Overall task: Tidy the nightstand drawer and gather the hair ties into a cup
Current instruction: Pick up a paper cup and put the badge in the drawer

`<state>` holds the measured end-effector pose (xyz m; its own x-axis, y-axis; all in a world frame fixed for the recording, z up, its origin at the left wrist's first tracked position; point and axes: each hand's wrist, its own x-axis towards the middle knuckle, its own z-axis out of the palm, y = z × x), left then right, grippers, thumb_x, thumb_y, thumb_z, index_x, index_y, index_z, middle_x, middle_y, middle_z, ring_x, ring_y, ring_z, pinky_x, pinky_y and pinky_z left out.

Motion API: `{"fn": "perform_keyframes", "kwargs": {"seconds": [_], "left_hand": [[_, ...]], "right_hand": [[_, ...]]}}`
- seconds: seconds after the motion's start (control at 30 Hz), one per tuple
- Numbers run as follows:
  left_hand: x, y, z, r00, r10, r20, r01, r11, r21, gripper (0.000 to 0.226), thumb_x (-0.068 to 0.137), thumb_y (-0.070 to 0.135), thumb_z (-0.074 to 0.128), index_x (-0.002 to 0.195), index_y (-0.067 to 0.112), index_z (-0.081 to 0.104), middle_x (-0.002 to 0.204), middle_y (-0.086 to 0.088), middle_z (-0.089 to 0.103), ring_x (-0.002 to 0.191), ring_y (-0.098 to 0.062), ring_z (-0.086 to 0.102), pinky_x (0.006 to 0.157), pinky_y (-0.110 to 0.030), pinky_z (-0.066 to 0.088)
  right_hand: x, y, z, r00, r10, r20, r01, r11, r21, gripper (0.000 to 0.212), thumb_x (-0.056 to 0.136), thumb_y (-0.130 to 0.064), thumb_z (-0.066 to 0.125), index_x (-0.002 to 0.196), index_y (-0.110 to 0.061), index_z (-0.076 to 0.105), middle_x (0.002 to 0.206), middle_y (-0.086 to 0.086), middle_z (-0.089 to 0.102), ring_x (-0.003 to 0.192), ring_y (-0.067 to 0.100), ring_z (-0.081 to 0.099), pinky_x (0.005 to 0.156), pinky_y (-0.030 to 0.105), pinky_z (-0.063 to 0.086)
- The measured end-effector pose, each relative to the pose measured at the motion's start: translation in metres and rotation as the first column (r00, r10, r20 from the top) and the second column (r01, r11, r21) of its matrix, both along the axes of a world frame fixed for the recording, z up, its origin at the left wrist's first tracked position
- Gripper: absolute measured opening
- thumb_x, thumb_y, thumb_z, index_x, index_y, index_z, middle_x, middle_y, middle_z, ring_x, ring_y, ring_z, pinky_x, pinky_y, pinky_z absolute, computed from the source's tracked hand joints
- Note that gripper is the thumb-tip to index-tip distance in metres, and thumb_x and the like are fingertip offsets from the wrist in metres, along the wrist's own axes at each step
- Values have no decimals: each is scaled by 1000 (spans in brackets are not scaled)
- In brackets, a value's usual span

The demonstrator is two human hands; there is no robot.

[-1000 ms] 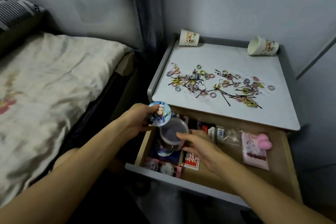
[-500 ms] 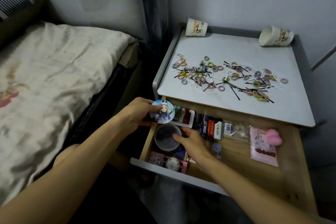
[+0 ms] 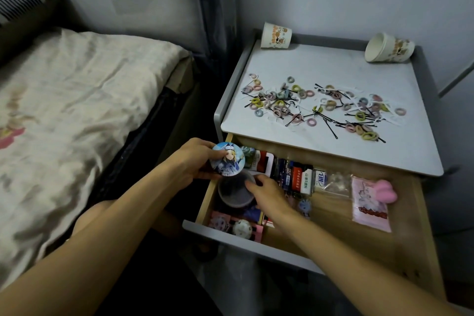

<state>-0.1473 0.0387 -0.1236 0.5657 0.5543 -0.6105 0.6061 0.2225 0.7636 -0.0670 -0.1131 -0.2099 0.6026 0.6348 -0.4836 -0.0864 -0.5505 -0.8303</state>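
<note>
The nightstand drawer point(image 3: 369, 246) stands pulled out. My left hand point(image 3: 191, 159) holds a round blue badge point(image 3: 228, 159) with a cartoon figure over the drawer's left end. My right hand point(image 3: 266, 192) rests its fingers on the rim of a clear plastic tub point(image 3: 234, 192) that sits in the drawer's left part. On the nightstand top point(image 3: 320, 61) lie many small coloured hair ties point(image 3: 297, 88) mixed with black hairpins point(image 3: 331, 127). One paper cup point(image 3: 275, 38) stands upside down at the back left, another paper cup point(image 3: 388, 47) lies on its side at the back right.
The drawer also holds small boxes point(image 3: 297, 177), a clear bag point(image 3: 337, 182), a pink packet point(image 3: 369, 202) with a pink soft toy point(image 3: 384, 191), a small keychain figure point(image 3: 304, 206) and pink trinkets point(image 3: 237, 227) at the front. A bed point(image 3: 77, 110) lies to the left.
My right hand has lowered the clear tub from mid-air into the drawer's left part and still touches its rim. The left hand keeps the badge in about the same place.
</note>
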Motion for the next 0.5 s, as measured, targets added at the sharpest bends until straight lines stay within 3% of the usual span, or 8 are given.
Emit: {"fn": "perform_keyframes", "kwargs": {"seconds": [0.1, 0.2, 0.3, 0.4, 0.5], "left_hand": [[0, 1, 0, 1000, -14, -3, 14, 1000, -17, 18, 95, 10, 61, 109, -1, 66, 96, -18, 73, 79, -20, 71, 58, -28, 60], [1, -2, -1, 999, -43, -8, 43, 999, -20, 20, 96, 8, 60, 113, 0, 64, 96, -17, 72, 81, -20, 71, 62, -30, 61], [2, -8, -2, 996, -84, -10, 83, 996, -38, 21, 95, 8, 61, 115, 2, 63, 97, -16, 73, 81, -20, 72, 64, -31, 61], [0, -11, -1, 993, -114, -16, 113, 992, -48, 19, 94, 9, 62, 112, 3, 63, 98, -16, 72, 85, -21, 73, 70, -35, 62], [-2, -10, -2, 992, -127, -20, 127, 992, -24, 15, 96, 9, 60, 108, 2, 64, 98, -16, 71, 87, -22, 71, 71, -36, 62]], "right_hand": [[8, -13, 13, 988, 13, 156, -23, 998, 65, 45, 98, -32, 56, 139, -17, 48, 134, 1, 55, 114, 12, 53, 94, 27, 45], [18, -20, 34, 946, 91, 310, -166, 960, 227, 63, 88, -38, 69, 144, -27, 42, 138, -12, 45, 122, 4, 45, 96, 20, 41], [21, -11, 48, 846, 262, 465, -372, 914, 162, 82, 79, -41, 78, 148, -26, 36, 142, -15, 33, 125, 2, 38, 98, 16, 41], [19, 1, 51, 727, 310, 612, -442, 894, 72, 75, 79, -38, 79, 144, -21, 44, 140, -10, 38, 118, 2, 38, 95, 14, 40], [17, 5, 51, 649, 334, 683, -470, 882, 16, 71, 78, -36, 79, 140, -18, 50, 138, -6, 44, 120, 9, 43, 99, 25, 41]]}}
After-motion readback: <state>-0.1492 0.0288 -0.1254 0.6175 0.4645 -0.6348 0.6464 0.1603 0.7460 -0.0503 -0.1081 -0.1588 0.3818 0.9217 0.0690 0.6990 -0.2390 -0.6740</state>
